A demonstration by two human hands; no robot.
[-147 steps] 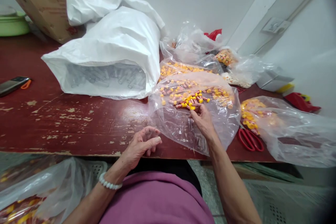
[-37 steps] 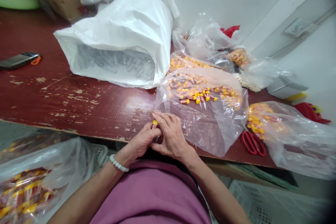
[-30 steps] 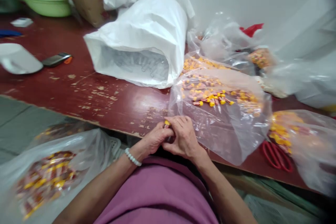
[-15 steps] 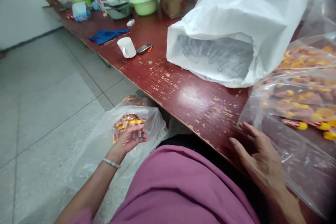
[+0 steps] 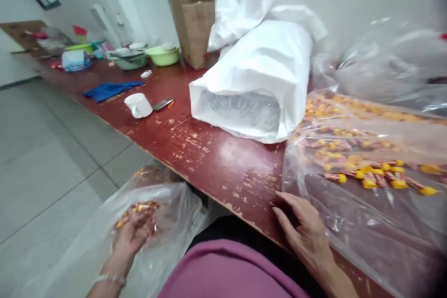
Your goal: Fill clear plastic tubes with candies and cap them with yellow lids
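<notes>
Your red worktop (image 5: 223, 158) runs from the far left to the lower right, its worn front edge slanting down past your front, with floor (image 5: 52, 186) to the left of that edge. The big white sack (image 5: 265, 65) sits toward the back, its mouth facing you; between that mouth and the front edge you have a scuffed strip of bare surface to move over. On your right, clear plastic (image 5: 359, 219) spreads across the worktop and reaches close to the front edge, narrowing the room there. Below the edge on your left, the translucent bag (image 5: 87, 228) gapes upward. The cardboard box (image 5: 197, 28) stands open behind, just left of the sack. Your right hand (image 5: 307, 228) is at the front edge beside the clear plastic, thumb and fingers parted around nothing. Your left hand (image 5: 132, 235) is at the lower bag's opening, fingers loosely curled among yellow and red pieces (image 5: 150, 207); blur hides whether your grip has hold of any. Farther left lie the blue cloth (image 5: 111, 89), the white mug (image 5: 138, 104) near the edge, and the phone (image 5: 163, 104) just beside it. Smallest, the yellow-capped tubes (image 5: 379, 179) lie on your right, in a loose row at the clear plastic.
</notes>
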